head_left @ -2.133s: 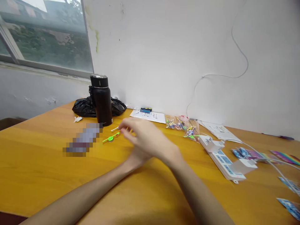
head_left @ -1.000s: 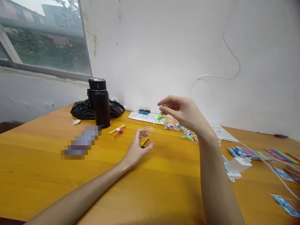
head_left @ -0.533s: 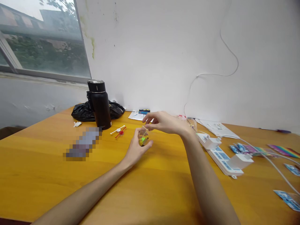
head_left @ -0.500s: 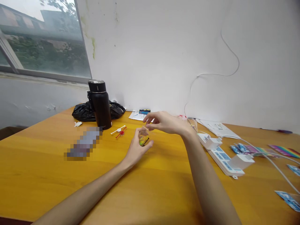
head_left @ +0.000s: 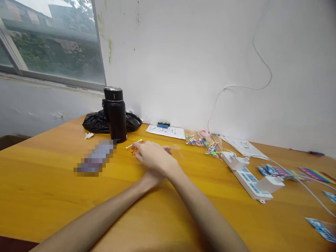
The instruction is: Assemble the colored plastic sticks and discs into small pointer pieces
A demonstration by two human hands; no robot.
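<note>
My right hand (head_left: 154,155) crosses over my left and reaches to a thin red plastic piece (head_left: 134,151) on the table. Its fingertips are spread around that piece, with a gap between finger and thumb. Beside it lies a similar white plastic piece (head_left: 129,146), partly behind the fingers. My left hand (head_left: 153,177) is mostly covered by the right; only its wrist side and some fingertips show. A clear plastic bag (head_left: 177,151) sticks out beside those fingertips, apparently held there. What the bag contains is hidden.
A black bottle (head_left: 117,119) stands before a black plastic bag (head_left: 94,122). Bags of small colourful pieces (head_left: 194,138) lie near the wall by a printed sheet (head_left: 170,132). To the right are a power strip (head_left: 248,182) with chargers, cables and colourful packets (head_left: 270,170).
My right hand has left the bag and swung left over my left hand to the red piece. My left hand, with the clear bag, is now mostly covered. The view has shifted slightly.
</note>
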